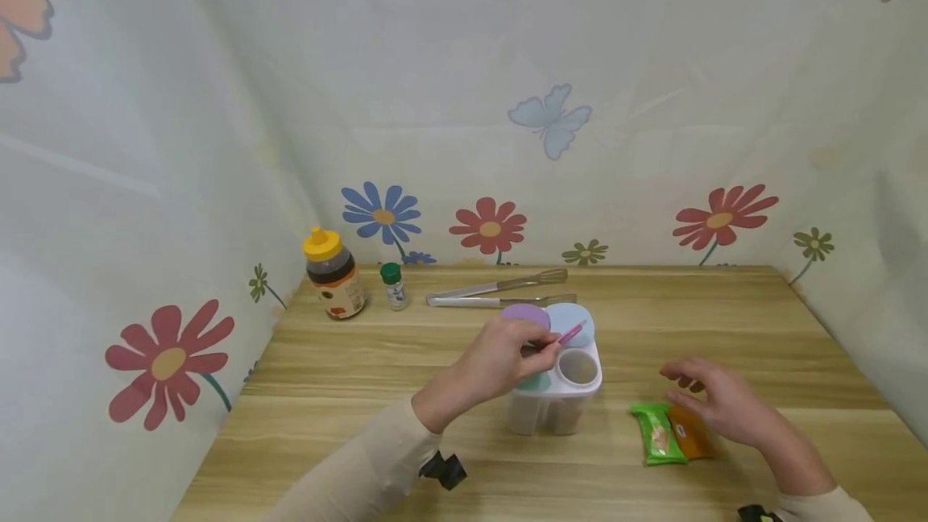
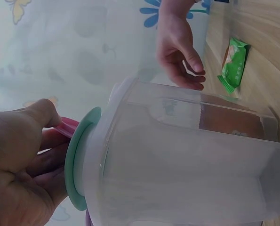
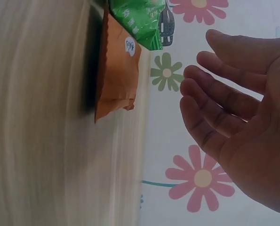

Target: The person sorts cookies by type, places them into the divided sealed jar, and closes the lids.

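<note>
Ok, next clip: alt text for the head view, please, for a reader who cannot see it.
A left hand pinches a pink spoon at the top of a clear seasoning box with open round lids, on a wooden table. The open right hand hovers over a green packet and an orange packet. Behind lie tongs, a honey bottle and a small jar.

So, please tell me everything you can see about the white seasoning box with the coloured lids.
The box is a translucent white plastic container standing upright on the wooden table, divided into compartments. Its purple lid and blue lid are flipped open at the back; a green lid is also seen. One open compartment shows pale brownish contents. The left hand pinches a pink spoon over its top. The right hand is apart from it, above the snack packets.
</note>
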`<state>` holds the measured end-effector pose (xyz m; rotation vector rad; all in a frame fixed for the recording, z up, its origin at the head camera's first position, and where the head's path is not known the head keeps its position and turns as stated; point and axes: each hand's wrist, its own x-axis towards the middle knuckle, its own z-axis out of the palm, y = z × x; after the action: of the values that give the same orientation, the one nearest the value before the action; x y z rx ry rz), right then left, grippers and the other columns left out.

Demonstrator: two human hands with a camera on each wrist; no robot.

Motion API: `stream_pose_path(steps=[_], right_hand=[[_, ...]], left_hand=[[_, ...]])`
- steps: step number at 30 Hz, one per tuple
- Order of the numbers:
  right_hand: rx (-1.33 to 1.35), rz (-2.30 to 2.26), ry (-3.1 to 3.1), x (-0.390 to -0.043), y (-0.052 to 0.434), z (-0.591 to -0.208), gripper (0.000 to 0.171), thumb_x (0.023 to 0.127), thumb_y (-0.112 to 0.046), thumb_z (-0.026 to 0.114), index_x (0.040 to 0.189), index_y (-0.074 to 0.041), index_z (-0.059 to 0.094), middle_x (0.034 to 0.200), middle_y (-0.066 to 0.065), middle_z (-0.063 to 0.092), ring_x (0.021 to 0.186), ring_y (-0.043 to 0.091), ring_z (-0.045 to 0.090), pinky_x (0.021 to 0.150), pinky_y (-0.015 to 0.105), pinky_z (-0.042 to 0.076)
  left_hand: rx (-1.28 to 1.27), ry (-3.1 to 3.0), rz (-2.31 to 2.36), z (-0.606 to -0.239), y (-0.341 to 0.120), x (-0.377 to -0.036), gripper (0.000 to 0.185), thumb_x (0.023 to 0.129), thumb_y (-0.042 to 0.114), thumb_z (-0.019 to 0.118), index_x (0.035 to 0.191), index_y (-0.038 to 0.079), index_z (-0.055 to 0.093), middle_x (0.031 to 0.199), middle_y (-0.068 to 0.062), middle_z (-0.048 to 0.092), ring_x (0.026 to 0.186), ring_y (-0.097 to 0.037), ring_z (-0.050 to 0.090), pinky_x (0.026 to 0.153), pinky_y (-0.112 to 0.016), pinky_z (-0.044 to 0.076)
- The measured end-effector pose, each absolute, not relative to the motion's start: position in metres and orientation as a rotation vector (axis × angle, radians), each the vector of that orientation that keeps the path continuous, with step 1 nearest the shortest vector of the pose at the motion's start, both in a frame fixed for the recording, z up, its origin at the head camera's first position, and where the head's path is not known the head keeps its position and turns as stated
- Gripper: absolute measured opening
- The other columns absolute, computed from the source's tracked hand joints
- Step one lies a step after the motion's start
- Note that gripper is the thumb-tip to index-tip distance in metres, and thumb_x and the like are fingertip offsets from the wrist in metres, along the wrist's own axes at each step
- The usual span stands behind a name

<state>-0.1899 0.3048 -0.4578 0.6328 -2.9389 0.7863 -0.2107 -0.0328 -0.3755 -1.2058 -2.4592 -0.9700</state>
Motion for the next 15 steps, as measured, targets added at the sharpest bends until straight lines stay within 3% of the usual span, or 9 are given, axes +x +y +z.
stream_pose_path(steps=[15], right_hand=[[0.750, 0.735, -3.068, -0.187, 0.321, -0.468, 0.037, 0.081, -0.015, 0.076, 0.114, -0.002, 0.066, 0.109, 0.008, 0.069, 0.093, 0.024, 0.063, 0.077, 0.040, 0.054]], left_hand=[[-1.197, -2.476, -0.987, -0.374, -0.032, -0.210, 0.010, 0.088, 0.012, 0.070, 0.091, 0.006, 0.076, 0.083, -0.001, 0.073, 0.072, -0.001, 0.061, 0.068, -0.005, 0.047]])
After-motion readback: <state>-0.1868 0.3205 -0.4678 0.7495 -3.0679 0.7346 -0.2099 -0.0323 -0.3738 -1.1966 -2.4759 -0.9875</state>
